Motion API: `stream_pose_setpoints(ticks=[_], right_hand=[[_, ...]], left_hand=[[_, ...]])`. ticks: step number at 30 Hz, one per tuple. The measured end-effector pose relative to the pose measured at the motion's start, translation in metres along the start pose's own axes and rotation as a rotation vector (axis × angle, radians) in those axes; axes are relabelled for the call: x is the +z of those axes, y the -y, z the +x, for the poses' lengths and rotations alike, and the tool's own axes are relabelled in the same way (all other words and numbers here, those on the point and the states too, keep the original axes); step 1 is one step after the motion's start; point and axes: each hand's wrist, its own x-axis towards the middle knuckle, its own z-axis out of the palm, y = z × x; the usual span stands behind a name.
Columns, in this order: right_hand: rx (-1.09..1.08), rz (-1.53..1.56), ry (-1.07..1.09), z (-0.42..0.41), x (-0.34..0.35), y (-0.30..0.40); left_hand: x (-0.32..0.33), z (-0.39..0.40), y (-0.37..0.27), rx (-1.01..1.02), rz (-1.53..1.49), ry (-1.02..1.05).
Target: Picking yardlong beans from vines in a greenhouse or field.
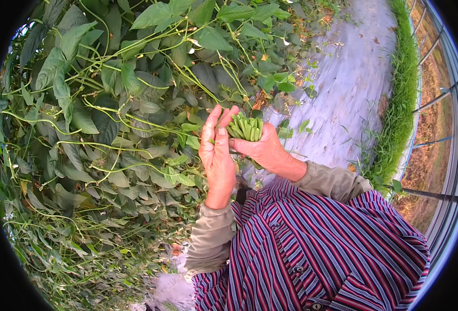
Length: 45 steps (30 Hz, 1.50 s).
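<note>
My right hand is closed around a bundle of green bean pods, its thumb across the near side. The pods' ends point up towards the camera, and their lower parts are mostly hidden by the hand. Just left of the bundle, my left hand is raised with fingers extended and thumb upright. A small green tip shows between its thumb and fingers; whether that hand grips it is unclear. Leafy bean vines with slender green stems or pods hang close to the left hand.
Dense foliage fills the left side. At right runs a pale ground sheet with dry leaves, bordered by a grass strip. Beyond the grass stand curved metal poles. A striped garment covers my body below.
</note>
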Motion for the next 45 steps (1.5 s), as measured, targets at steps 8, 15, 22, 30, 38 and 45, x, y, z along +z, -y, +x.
stream_pose_setpoints(ticks=[8, 15, 22, 30, 38, 45], right_hand=[[-0.038, -0.004, -0.047, -0.005, -0.001, -0.012], [0.091, 0.018, 0.026, -0.004, -0.011, -0.016], [-0.019, -0.067, 0.052, -0.005, -0.002, -0.025], [-0.006, -0.082, 0.116, -0.018, -0.014, -0.039], [0.188, 0.178, 0.038, -0.024, -0.02, -0.042], [0.31, 0.301, 0.159, -0.013, -0.01, -0.024]], left_hand=[[0.003, -0.009, 0.01, -0.011, -0.028, -0.034], [0.004, -0.011, 0.016, -0.105, -0.169, -0.047], [-0.005, -0.013, 0.026, -0.211, -0.336, -0.087], [-0.007, -0.03, 0.042, -0.207, -0.13, -0.147], [-0.014, -0.059, 0.057, -0.221, 0.01, -0.004], [-0.03, -0.078, 0.069, -0.484, 0.07, 0.277]])
